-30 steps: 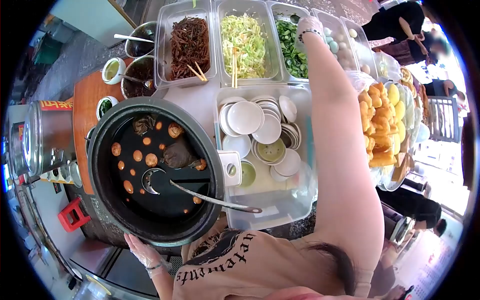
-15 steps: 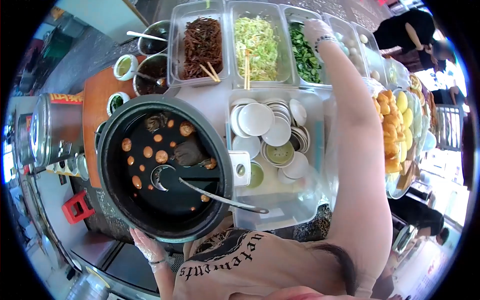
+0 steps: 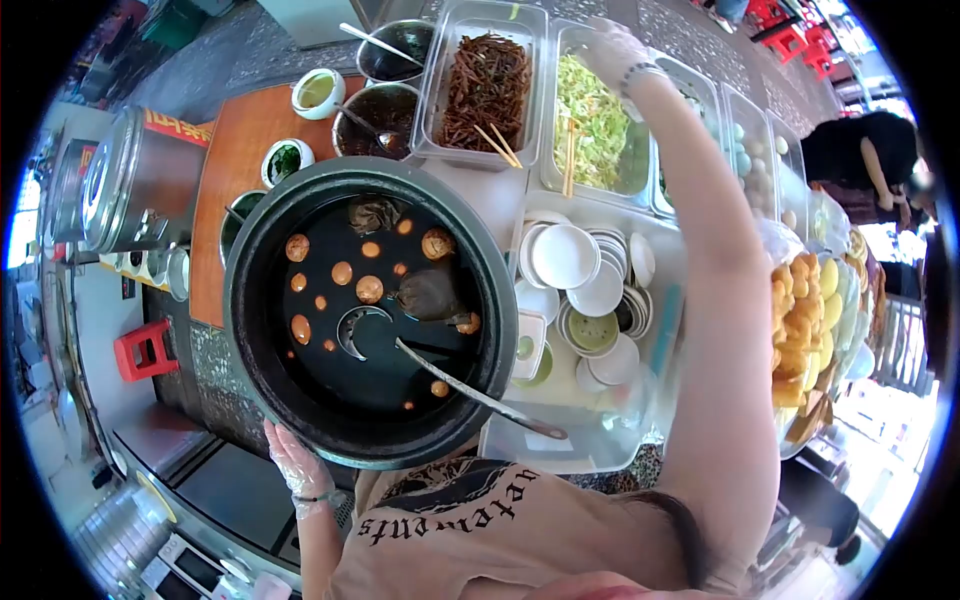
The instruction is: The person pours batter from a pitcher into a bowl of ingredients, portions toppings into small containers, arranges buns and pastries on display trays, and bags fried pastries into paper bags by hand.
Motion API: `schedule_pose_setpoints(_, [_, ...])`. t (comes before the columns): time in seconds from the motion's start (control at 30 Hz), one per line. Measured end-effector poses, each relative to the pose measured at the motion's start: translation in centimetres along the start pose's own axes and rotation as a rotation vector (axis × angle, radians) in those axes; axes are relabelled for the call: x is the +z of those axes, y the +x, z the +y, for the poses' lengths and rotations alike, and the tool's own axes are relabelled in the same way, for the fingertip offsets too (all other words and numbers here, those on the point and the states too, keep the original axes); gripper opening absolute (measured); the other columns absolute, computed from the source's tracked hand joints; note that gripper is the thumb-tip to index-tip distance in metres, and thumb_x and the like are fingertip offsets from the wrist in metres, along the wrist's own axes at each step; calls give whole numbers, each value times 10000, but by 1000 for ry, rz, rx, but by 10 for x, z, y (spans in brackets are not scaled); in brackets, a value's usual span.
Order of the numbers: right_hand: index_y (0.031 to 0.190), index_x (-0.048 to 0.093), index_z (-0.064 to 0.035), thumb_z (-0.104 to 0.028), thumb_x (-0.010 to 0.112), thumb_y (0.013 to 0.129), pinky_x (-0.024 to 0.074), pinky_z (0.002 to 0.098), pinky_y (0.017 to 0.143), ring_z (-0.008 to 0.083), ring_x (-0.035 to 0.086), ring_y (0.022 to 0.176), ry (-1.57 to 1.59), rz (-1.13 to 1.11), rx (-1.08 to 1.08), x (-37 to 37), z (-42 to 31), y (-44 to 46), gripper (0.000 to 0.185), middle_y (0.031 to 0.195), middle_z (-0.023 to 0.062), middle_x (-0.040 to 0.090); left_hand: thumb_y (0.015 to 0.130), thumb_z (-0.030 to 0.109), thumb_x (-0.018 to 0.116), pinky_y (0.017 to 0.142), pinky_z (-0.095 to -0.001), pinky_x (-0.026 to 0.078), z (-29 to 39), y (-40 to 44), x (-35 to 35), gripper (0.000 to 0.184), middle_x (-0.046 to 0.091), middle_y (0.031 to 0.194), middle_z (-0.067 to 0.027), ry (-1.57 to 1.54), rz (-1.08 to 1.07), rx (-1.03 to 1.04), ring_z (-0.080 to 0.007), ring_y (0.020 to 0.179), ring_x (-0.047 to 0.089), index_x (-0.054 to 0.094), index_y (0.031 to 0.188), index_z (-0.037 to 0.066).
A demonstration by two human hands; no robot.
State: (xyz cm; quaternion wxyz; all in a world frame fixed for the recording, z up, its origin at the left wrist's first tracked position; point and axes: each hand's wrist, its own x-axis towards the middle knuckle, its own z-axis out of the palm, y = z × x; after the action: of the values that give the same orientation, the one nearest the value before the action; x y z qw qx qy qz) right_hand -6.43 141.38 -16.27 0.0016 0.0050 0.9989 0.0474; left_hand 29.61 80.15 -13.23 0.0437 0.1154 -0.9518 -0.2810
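My right hand (image 3: 612, 55), in a clear plastic glove, reaches to the far right corner of a tub of shredded pale green vegetable (image 3: 592, 115). Its fingers are blurred, and whether they hold anything does not show. Chopsticks (image 3: 569, 158) rest at the near side of that tub. At the lower left, my left hand (image 3: 293, 465), also gloved, lies against the outside of the big dark pot (image 3: 250, 375) with its fingers stretched out. In the pot's dark liquid float brown eggs (image 3: 369, 289), a dark bag-like lump (image 3: 432, 294) and a slotted ladle (image 3: 455, 382).
A clear bin (image 3: 600, 450) holds white saucers (image 3: 565, 255). Tubs of dark brown strips (image 3: 487, 90) and pale eggs (image 3: 742, 163) flank the shredded vegetable. Fried dough sticks (image 3: 797, 310) lie at right; small sauce bowls (image 3: 318, 93) stand at left. A person (image 3: 865, 155) is behind.
My right hand has moved left, from over the chopped green vegetable tub to the shredded vegetable tub. The view has shifted, so the pot and tubs appear farther right. My left hand stays by the pot.
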Motion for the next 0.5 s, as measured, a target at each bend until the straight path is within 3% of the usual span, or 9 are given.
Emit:
schedule_pose_setpoints(0.07, [1256, 591, -156, -244, 476, 917, 377, 445, 1079, 332, 434, 1303, 16, 47, -93, 11, -25, 29, 369, 1416, 128, 450, 1026, 296, 336, 939, -346, 410, 17, 5, -1, 484, 590, 1180, -176, -438, -80, -215, -255, 1034, 552, 428, 1324, -73])
schedule_pose_setpoints(0.13, [1298, 560, -213, -171, 478, 905, 283, 453, 1145, 326, 331, 1377, 45, 28, 60, 4, -57, 43, 404, 1469, 71, 385, 1025, 290, 339, 939, -343, 411, 20, 5, -1, 479, 591, 1181, -168, -297, -48, -160, -244, 1039, 551, 430, 1325, -72])
schedule_pose_setpoints(0.17, [1298, 560, -213, -171, 478, 905, 283, 453, 1145, 326, 331, 1377, 48, 29, 46, 15, -60, 56, 404, 1469, 71, 385, 1025, 285, 342, 939, -341, 412, 18, 3, -1, 474, 593, 1182, -160, -153, -29, -105, -234, 1044, 550, 432, 1326, -71])
schedule_pose_setpoints(0.23, [1300, 562, -227, -138, 494, 893, 228, 448, 1170, 319, 319, 1388, -13, 77, 100, 37, -67, 84, 423, 1441, 54, 417, 1029, 283, 347, 947, -326, 414, 2, 0, 0, 472, 584, 1203, -138, -186, -25, -177, -202, 1061, 545, 411, 1345, -62])
schedule_pose_setpoints(0.3, [1307, 559, -235, -134, 519, 884, 246, 429, 1166, 305, 307, 1396, -8, 36, 92, 43, -65, 100, 437, 1439, 56, 414, 1034, 286, 345, 962, -309, 410, 11, 3, -2, 478, 569, 1229, -121, -471, -80, -241, -180, 1076, 539, 378, 1368, -54])
schedule_pose_setpoints(0.37, [1307, 561, -199, -231, 497, 884, 309, 428, 1130, 277, 378, 1358, -232, -36, -62, 56, -53, 124, 429, 1440, 87, 448, 1034, 296, 348, 979, -300, 403, 5, 1, -2, 488, 555, 1252, -112, -497, -95, -270, -174, 1098, 533, 356, 1381, -49])
schedule_pose_setpoints(0.4, [1029, 694, -65, -126, 505, 867, 465, 398, 963, 275, 605, 1107, -280, -61, -92, 57, -51, 132, 256, 1281, 144, 585, 1033, 299, 351, 982, -302, 402, 10, 2, -3, 490, 555, 1254, -114, -518, -96, -269, -177, 1105, 532, 360, 1378, -49])
schedule_pose_setpoints(0.43, [1029, 694, -65, -126, 505, 867, 465, 398, 963, 275, 605, 1107, -280, -66, -96, 64, -48, 135, 256, 1281, 144, 585, 1032, 302, 353, 985, -304, 400, 12, 4, -2, 491, 555, 1256, -116, -539, -100, -263, -181, 1113, 530, 364, 1375, -49])
schedule_pose_setpoints(0.5, [1091, 675, -55, -177, 460, 889, 404, 400, 1043, 286, 554, 1185, -197, 133, -208, 77, -37, 137, 320, 1207, 135, 627, 1029, 313, 369, 992, -307, 398, -1, 0, 0, 495, 554, 1263, -111, -480, -103, -233, -180, 1123, 528, 368, 1377, -39])
